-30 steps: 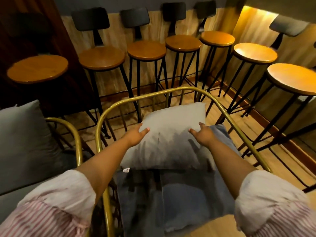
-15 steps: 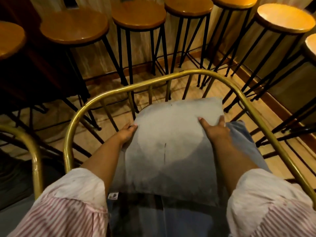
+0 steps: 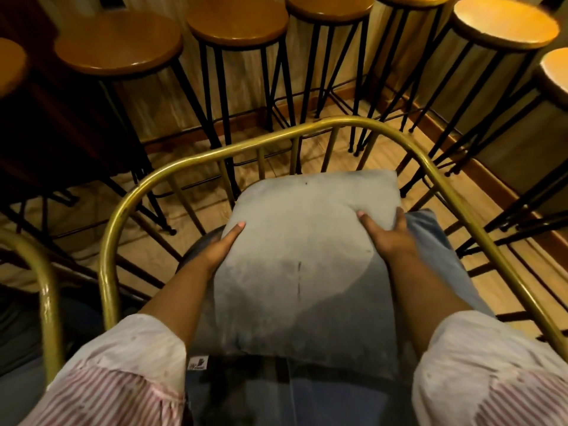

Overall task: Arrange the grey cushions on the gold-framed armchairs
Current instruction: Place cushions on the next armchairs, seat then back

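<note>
A grey square cushion (image 3: 302,253) lies on the seat of a gold-framed armchair (image 3: 307,129), its far edge close to the curved backrest bars. My left hand (image 3: 222,245) grips its left side, fingers under the edge. On the right side, my right hand (image 3: 388,233) pinches the upper corner, thumb on top. Under the cushion lies the chair's blue-grey seat pad (image 3: 436,241). A second gold-framed armchair (image 3: 46,287) shows at the left edge, its contents dark and unclear.
Several wooden bar stools (image 3: 236,23) on thin black legs stand in a row right behind the chair and along the right wall. Wooden floor (image 3: 479,195) shows between the legs. Dark furniture fills the far left.
The view has tilted down and come closer. My right hand has shifted from lying flat on the cushion to gripping its right corner; the left hand has slid lower along the left edge.
</note>
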Demonstrator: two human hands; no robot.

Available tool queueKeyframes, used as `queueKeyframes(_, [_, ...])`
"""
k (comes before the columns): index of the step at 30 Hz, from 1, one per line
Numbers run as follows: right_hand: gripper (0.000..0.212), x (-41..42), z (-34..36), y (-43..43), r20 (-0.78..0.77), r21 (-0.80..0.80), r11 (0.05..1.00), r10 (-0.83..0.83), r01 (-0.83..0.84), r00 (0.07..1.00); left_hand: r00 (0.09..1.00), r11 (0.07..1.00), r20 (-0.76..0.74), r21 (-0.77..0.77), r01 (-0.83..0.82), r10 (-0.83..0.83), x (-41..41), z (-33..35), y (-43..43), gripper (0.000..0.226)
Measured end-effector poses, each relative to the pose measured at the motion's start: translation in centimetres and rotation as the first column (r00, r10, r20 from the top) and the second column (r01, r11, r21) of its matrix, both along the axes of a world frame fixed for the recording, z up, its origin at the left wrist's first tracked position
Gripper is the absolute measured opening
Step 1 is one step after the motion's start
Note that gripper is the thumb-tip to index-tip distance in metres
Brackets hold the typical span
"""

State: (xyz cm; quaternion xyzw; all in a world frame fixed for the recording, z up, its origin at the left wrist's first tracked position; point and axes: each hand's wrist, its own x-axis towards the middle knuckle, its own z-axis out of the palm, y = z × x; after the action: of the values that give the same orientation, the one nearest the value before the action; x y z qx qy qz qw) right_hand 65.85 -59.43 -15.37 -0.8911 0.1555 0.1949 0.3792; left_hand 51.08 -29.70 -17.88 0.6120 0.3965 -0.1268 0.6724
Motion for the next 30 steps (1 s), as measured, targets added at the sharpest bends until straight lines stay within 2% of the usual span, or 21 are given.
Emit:
queueKeyframes(3, [0.105, -0.9, 1.7, -0.6, 0.026, 0.085, 0.996, -0.034, 0.032, 0.999, 0.998, 0.998, 0.034, 0.027, -0.058, 0.057, -1.1, 2.6, -1.1, 0.110])
queueKeyframes(6, [0.096, -2.5, 4.5, -1.6, 0.082, 0.180, 0.983, -0.060, 0.045, 0.995, 0.988, 0.988, 0.117, 0.105, -0.115, 0.102, -2.7, 5.8, -2.9, 0.088])
queueKeyframes(8, [0.095, -4.0, 6.6, -2.2, 0.118, 0.210, 0.977, -0.059, 0.033, 0.991, 0.981, 0.977, 0.171, 0.177, -0.122, 0.092, -4.3, 8.0, -3.8, 0.084])
queueKeyframes(13, [0.097, -9.8, 12.6, -3.8, 0.198, 0.299, 0.954, -0.028, -0.033, 0.980, 0.968, 0.960, 0.246, 0.253, -0.121, 0.057, -11.4, 14.2, -5.7, 0.091])
queueKeyframes(18, [0.091, -16.8, 16.7, -4.4, 0.293, 0.369, 0.921, 0.015, -0.128, 0.956, 0.935, 0.917, 0.323, 0.310, -0.252, 0.147, -20.3, 19.6, -7.9, 0.083])
queueKeyframes(21, [0.095, -21.5, 18.6, -2.8, 0.341, 0.437, 0.872, 0.068, -0.222, 0.938, 0.908, 0.881, 0.361, 0.330, -0.338, 0.213, -26.4, 22.1, -8.2, 0.081])
queueKeyframes(26, [0.102, -28.3, 19.4, 1.8, 0.367, 0.502, 0.790, 0.176, -0.353, 0.914, 0.898, 0.818, 0.335, 0.404, -0.409, 0.284, -36.4, 24.6, -6.1, 0.087])
queueKeyframes(30, [0.086, -33.9, 18.8, 6.9, 0.338, 0.507, 0.753, 0.274, -0.420, 0.900, 0.881, 0.771, 0.309, 0.435, -0.465, 0.358, -44.1, 25.5, -3.7, 0.090])
